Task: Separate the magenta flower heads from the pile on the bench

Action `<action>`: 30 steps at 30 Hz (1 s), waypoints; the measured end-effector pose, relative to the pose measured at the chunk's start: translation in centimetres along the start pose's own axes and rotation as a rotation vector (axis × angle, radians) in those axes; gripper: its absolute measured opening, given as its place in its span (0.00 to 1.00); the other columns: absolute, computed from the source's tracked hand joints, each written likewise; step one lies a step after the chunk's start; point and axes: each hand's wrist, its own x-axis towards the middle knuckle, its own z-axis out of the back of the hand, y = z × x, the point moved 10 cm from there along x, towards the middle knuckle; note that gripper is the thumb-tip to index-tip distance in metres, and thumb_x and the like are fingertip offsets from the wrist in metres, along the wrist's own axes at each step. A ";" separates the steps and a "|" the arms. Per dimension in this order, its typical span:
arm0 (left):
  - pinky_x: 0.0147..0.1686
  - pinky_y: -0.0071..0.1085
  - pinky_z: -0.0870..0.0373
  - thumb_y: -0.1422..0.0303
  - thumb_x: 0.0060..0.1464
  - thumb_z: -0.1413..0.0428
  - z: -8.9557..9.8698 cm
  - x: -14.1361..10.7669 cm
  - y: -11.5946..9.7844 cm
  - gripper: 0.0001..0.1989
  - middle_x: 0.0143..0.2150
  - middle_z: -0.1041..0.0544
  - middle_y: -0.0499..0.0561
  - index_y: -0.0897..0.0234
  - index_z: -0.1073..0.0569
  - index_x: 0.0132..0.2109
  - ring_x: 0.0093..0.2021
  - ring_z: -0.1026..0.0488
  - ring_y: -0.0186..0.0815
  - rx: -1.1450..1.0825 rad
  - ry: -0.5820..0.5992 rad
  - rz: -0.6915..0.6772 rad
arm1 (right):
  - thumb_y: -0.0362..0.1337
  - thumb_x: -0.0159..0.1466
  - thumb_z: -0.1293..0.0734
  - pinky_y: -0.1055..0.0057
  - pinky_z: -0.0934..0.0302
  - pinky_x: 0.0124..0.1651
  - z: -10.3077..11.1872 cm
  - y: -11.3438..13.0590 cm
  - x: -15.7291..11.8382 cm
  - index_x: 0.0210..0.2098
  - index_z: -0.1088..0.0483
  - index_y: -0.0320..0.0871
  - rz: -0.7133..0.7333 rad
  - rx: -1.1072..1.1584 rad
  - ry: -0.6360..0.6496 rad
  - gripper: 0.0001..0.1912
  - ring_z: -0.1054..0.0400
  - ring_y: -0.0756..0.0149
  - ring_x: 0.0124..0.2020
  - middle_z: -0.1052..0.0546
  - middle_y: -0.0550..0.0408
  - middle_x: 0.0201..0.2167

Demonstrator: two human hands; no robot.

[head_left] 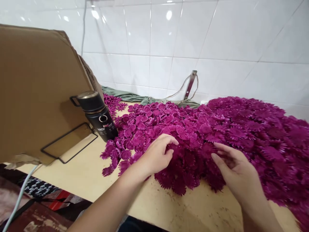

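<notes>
A large heap of magenta artificial flower heads (183,132) with fringed petals spreads over the table. At the front middle of the heap is my left hand (159,153), its thumb and index finger bent and apart, with nothing visible between them. The other fingertips are hidden behind that hand. To the right, my right hand (235,170) has its thumb and index tip a small gap apart beside a darker magenta flower (207,150). Whether those tips touch its petals I cannot tell. Loose flower heads lie between the two hands.
A black vacuum flask (98,112) stands left of the heap, beside a big cardboard box (41,93) and a black wire frame (70,158). Green cloth (130,96) and a metal bracket (190,84) lie along the white tiled wall (193,35). The wooden table (79,175) has its edge near me.
</notes>
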 end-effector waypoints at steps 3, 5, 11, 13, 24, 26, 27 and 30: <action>0.50 0.31 0.35 0.83 0.49 0.54 2.3 1.6 1.6 0.16 0.42 0.25 0.51 0.63 0.26 0.36 0.46 0.29 0.34 0.293 -0.115 0.031 | 0.47 0.56 0.38 0.50 0.42 0.49 0.9 1.0 0.8 0.42 0.29 0.44 0.162 -0.202 -0.051 0.19 0.35 0.50 0.47 0.30 0.43 0.46; 0.49 0.31 0.34 0.77 0.53 0.52 4.6 3.3 4.1 0.13 0.42 0.25 0.51 0.61 0.26 0.41 0.44 0.28 0.34 0.517 -0.188 0.174 | 0.47 0.58 0.39 0.48 0.44 0.52 0.9 1.5 0.4 0.39 0.28 0.45 0.242 -0.262 -0.048 0.16 0.35 0.50 0.47 0.28 0.44 0.44; 0.51 0.37 0.37 0.70 0.49 0.43 6.8 7.6 8.8 0.07 0.43 0.24 0.54 0.61 0.24 0.37 0.49 0.29 0.44 0.702 -0.195 0.282 | 0.46 0.59 0.39 0.54 0.38 0.46 0.9 0.1 -1.3 0.33 0.28 0.46 0.227 -0.258 -0.026 0.13 0.31 0.55 0.39 0.24 0.50 0.36; 0.51 0.37 0.38 0.71 0.52 0.47 7.1 8.1 9.3 0.08 0.42 0.23 0.52 0.59 0.24 0.37 0.48 0.29 0.42 0.714 -0.212 0.291 | 0.47 0.59 0.39 0.56 0.37 0.45 1.2 -0.4 -1.6 0.34 0.28 0.46 0.214 -0.248 -0.017 0.13 0.30 0.56 0.39 0.24 0.50 0.35; 0.35 0.29 0.33 0.69 0.55 0.52 12.1 10.1 10.6 0.07 0.28 0.25 0.48 0.64 0.31 0.37 0.31 0.26 0.35 0.613 -0.333 0.374 | 0.47 0.57 0.36 0.75 0.31 0.31 0.4 2.3 -1.7 0.30 0.26 0.47 0.151 -0.029 0.109 0.12 0.27 0.65 0.29 0.21 0.55 0.27; 0.39 0.32 0.33 0.70 0.53 0.49 12.3 10.2 10.0 0.04 0.30 0.26 0.49 0.63 0.31 0.32 0.35 0.27 0.37 0.627 -0.353 0.338 | 0.46 0.57 0.36 0.76 0.31 0.31 -0.4 3.2 -1.4 0.30 0.26 0.47 0.126 0.037 0.143 0.11 0.27 0.65 0.29 0.21 0.55 0.27; 0.42 0.34 0.34 0.71 0.52 0.48 12.5 10.2 9.6 0.03 0.32 0.26 0.51 0.63 0.32 0.31 0.39 0.28 0.39 0.640 -0.369 0.316 | 0.46 0.57 0.35 0.75 0.31 0.32 -0.9 3.8 -1.2 0.30 0.26 0.47 0.118 0.065 0.159 0.11 0.27 0.65 0.29 0.22 0.55 0.27; 0.47 0.38 0.37 0.73 0.51 0.49 12.5 9.6 7.5 0.02 0.37 0.27 0.55 0.64 0.32 0.32 0.45 0.30 0.44 0.671 -0.407 0.233 | 0.46 0.58 0.36 0.74 0.32 0.32 -2.6 5.2 -0.8 0.31 0.26 0.46 0.072 0.124 0.218 0.11 0.28 0.65 0.29 0.22 0.54 0.28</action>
